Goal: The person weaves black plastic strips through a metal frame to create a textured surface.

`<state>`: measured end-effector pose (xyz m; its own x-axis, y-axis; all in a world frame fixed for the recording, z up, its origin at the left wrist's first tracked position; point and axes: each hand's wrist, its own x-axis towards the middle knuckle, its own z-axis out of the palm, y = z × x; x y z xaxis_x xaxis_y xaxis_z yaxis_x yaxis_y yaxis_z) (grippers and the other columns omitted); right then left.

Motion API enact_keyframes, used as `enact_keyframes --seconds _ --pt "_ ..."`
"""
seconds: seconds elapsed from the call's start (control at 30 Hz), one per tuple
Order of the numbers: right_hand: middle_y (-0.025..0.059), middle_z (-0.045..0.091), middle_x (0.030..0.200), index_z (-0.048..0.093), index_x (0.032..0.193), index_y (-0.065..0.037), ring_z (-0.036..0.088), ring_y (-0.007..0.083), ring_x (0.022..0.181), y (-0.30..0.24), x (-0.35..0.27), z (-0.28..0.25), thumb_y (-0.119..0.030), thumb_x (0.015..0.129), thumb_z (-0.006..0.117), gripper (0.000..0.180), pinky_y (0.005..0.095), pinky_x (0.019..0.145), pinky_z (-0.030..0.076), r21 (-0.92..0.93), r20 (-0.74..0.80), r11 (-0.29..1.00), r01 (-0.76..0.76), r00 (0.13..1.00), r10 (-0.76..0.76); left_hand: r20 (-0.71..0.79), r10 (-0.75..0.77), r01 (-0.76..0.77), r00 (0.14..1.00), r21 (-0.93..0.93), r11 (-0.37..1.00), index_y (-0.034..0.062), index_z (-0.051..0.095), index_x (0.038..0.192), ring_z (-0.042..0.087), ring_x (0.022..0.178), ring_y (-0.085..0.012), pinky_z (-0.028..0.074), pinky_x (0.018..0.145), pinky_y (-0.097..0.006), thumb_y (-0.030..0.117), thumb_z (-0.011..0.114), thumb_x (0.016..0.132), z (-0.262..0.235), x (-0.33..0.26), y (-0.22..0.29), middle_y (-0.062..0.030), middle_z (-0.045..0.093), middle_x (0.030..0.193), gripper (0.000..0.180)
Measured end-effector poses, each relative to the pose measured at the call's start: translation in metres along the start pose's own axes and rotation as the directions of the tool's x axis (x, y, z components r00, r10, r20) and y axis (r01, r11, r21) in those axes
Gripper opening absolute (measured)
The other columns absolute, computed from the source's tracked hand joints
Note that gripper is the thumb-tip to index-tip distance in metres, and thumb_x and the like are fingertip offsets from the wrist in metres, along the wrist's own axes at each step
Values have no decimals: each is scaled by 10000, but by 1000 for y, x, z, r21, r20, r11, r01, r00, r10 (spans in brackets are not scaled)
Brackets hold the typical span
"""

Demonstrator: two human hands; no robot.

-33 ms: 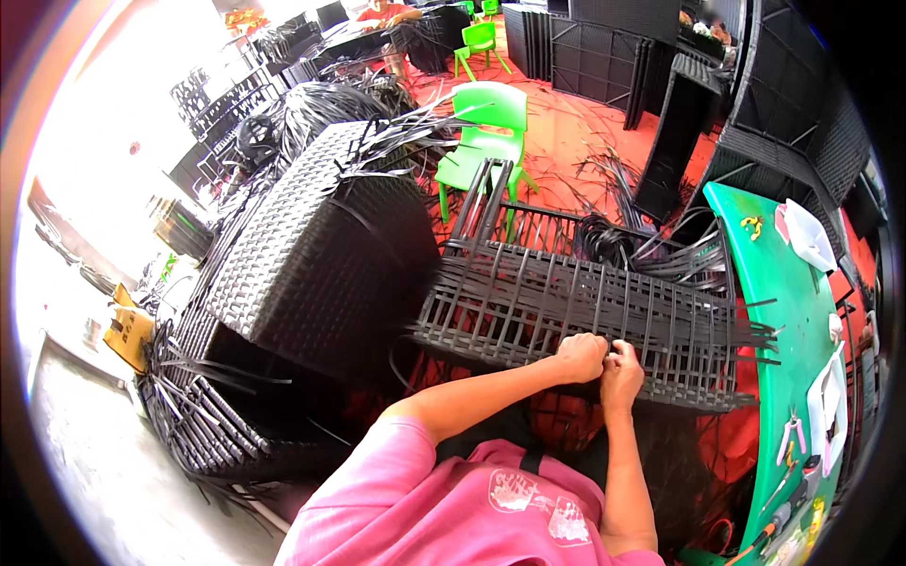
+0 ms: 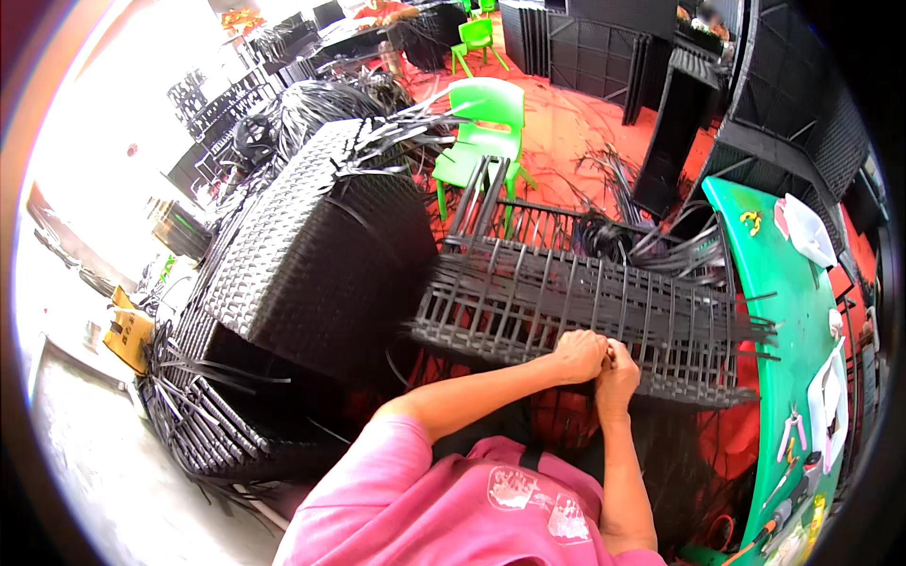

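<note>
Black plastic strips make up the half-woven panel (image 2: pixel 585 321) lying flat before the person; left hand (image 2: pixel 578 356) and right hand (image 2: pixel 615 368) meet at its near edge, fingers pinched on a strand, likely to keep it taut; green table (image 2: pixel 783 311) just beside

Strong daylight comes from the upper left, where the picture is washed out to white glare, while the red floor (image 2: pixel 576 123) further right is evenly bright. The fisheye lens bends straight edges near the rim and leaves dark corners. The centre is fairly sharp; the borders look soft and slightly blurred.
</note>
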<state>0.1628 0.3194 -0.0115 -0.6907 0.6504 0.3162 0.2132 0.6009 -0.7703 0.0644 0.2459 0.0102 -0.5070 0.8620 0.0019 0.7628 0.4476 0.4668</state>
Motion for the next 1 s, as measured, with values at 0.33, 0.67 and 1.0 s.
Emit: enact_keyframes --seconds 0.33,0.67,1.0 --pt "38 609 701 645 967 -7 517 77 525 -7 16 -26 -75 868 548 154 229 471 426 451 412 848 -277 908 77 -379 58 -187 924 -312 932 4 627 876 595 599 -212 492 547 -326 -17 560 760 -38 -39 -22 -80 603 723 135" --pt "137 640 674 674 768 -28 604 253 579 -7 33 -25 -72 714 606 98 348 549 503 27 337 999 -17 941 7 -294 130 -116 947 65 991 107 690 933 358 1198 -340 312 920 -469 95 625 788 -23 -47 -40 -87 447 1280 160" --pt "160 653 733 700 835 -50 628 360 689 -17 38 0 -113 720 641 144 383 696 519 -18 454 999 -51 890 53 -301 16 -12 953 13 1000 111 695 848 265 1279 -404 209 1011 -548 128 662 743 0 -28 -54 -131 342 1390 111"
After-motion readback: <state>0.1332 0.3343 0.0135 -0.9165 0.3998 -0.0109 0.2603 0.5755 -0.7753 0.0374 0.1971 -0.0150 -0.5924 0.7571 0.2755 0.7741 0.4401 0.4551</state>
